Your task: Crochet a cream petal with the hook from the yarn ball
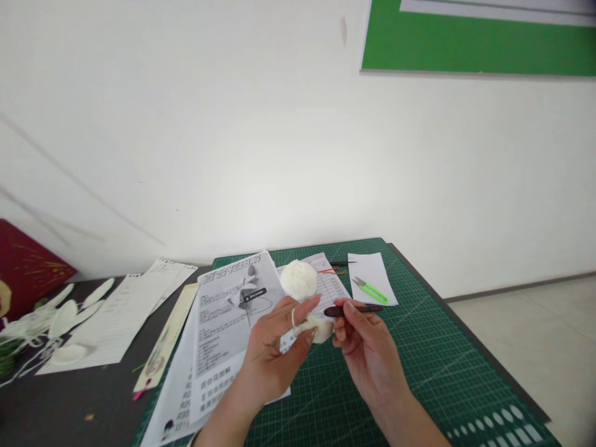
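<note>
My left hand [274, 347] pinches a small white crocheted piece [322, 331], with a strand of white yarn looped round one finger. In my right hand [375, 357] is a dark-handled crochet hook [351, 310], gripped between thumb and fingers with its tip end close to the white piece. The hook's tip is too small to make out. Just beyond my hands sits a ball of cream-white yarn [298, 279] on the papers. Printed pattern sheets [223, 335] with a flower picture lie under and to the left of my left hand.
A green cutting mat [447, 360] covers much of the dark table. Green-handled thread snips [371, 290] rest on white paper [372, 264] at the right. Leftward are a long bookmark [162, 341], handwritten sheets [121, 316], white crocheted petals [64, 318] and a red object [28, 273]. A wall stands behind.
</note>
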